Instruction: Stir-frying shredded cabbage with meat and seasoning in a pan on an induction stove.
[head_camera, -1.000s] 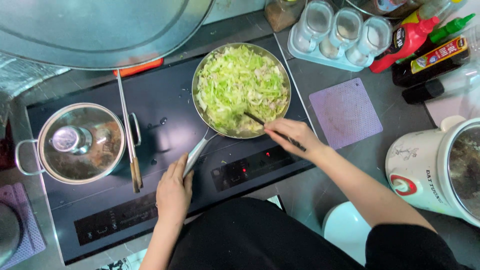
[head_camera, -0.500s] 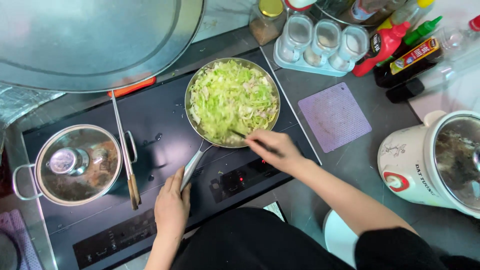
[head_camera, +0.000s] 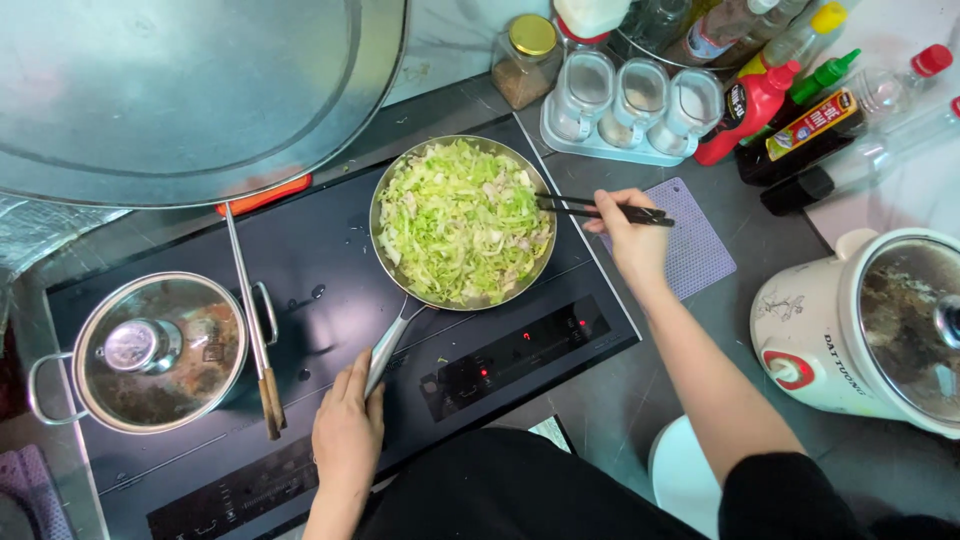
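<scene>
A grey kitchen desk (head_camera: 640, 400) carries a black induction hob (head_camera: 330, 300), seen from above. On the hob, a steel frying pan (head_camera: 462, 222) full of shredded green cabbage (head_camera: 460, 220) sits just right of centre. The left hand (head_camera: 348, 435) has its grip closed around the pan's handle (head_camera: 390, 345), which runs out toward 7 o'clock from the pan. The right hand (head_camera: 628, 232), at 3 o'clock of the pan, pinches a pair of dark chopsticks (head_camera: 600, 210); their tips reach over the pan's rim and touch the cabbage. At 9 o'clock of the pan stands a lidded pot (head_camera: 160, 350), with long wooden chopsticks (head_camera: 252, 320) lying beside it. Condiment jars (head_camera: 635, 100) and sauce bottles (head_camera: 790, 110) stand at 1 o'clock, and a rice cooker (head_camera: 870, 330) at 4 o'clock.
</scene>
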